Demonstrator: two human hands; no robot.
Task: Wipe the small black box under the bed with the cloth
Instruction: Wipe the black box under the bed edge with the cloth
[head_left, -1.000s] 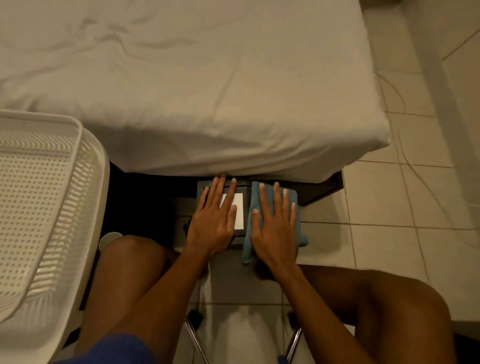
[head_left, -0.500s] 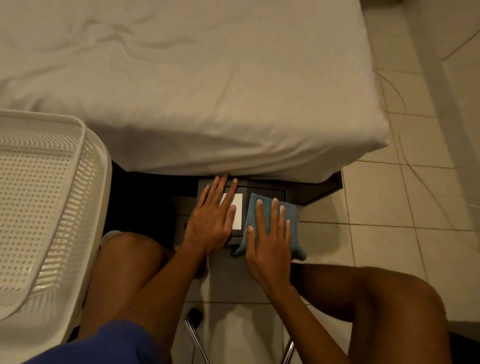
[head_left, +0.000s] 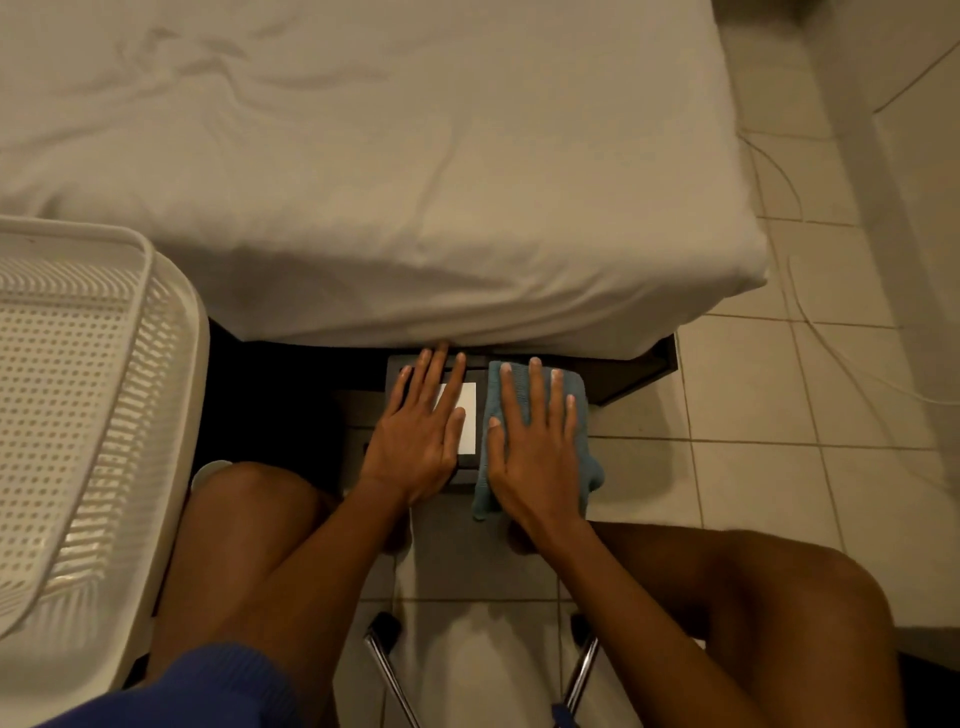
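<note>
A small black box (head_left: 466, 467) with a white label (head_left: 466, 418) sits on the floor at the foot of the bed, its far end under the mattress overhang. My left hand (head_left: 421, 431) lies flat on the box's left half, fingers spread, fingertips reaching the sheet. My right hand (head_left: 535, 441) presses flat on a blue-green cloth (head_left: 584, 415) spread over the box's right half. The cloth hangs past the box's near edge. Most of the box top is hidden by both hands and the cloth.
A bed with a white sheet (head_left: 415, 182) fills the upper view. A white perforated plastic basket (head_left: 78, 415) stands at the left. My bare knees flank the box. Chrome chair legs (head_left: 395, 680) show below. Beige floor tiles (head_left: 753, 493) and a thin cable (head_left: 800, 291) lie to the right.
My right hand slid the cloth back toward me, then forward again across the box's right half. My left hand stayed flat on the box.
</note>
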